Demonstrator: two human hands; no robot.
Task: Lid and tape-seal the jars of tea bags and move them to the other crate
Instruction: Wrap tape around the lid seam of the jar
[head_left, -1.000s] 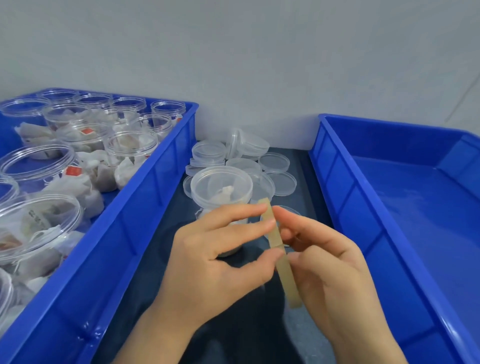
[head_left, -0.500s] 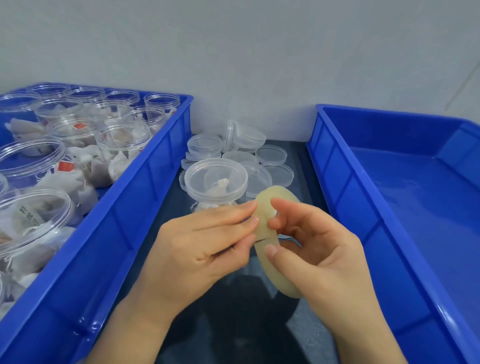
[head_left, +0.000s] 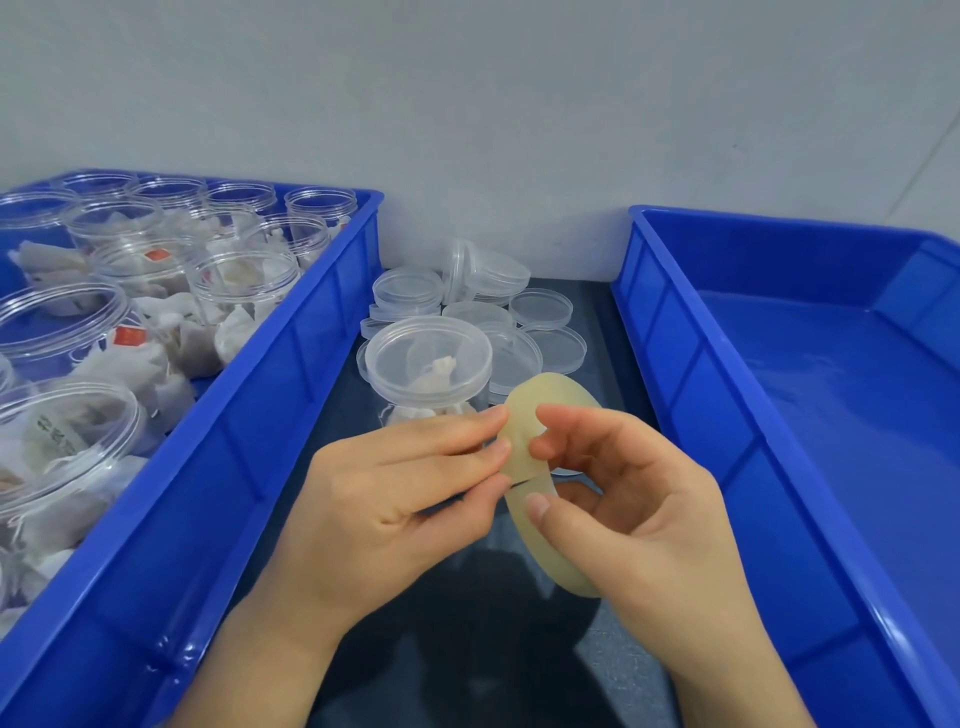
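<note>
— Between the two crates, on the bench (head_left: 467, 639), what was being handled?

— A tape roll (head_left: 563, 564) was held just above the dark surface. It was gripped by the right hand (head_left: 639, 499), thumb and fingers curled round its band. The left hand (head_left: 395, 499) was pinched onto its outer face, apparently at the loose end.

— And the jar?

— One lidded jar (head_left: 428, 364) of tea bags was stood just behind the hands, beside the spare lids (head_left: 540, 306). Open jars (head_left: 239, 280) were left in the left crate (head_left: 291, 395).

— Which step was reached?

— Sealing, it was judged. A strip had to be peeled free, laid on the lid seam and pressed round smoothly before the jar could be moved to the right crate (head_left: 701, 364).
</note>
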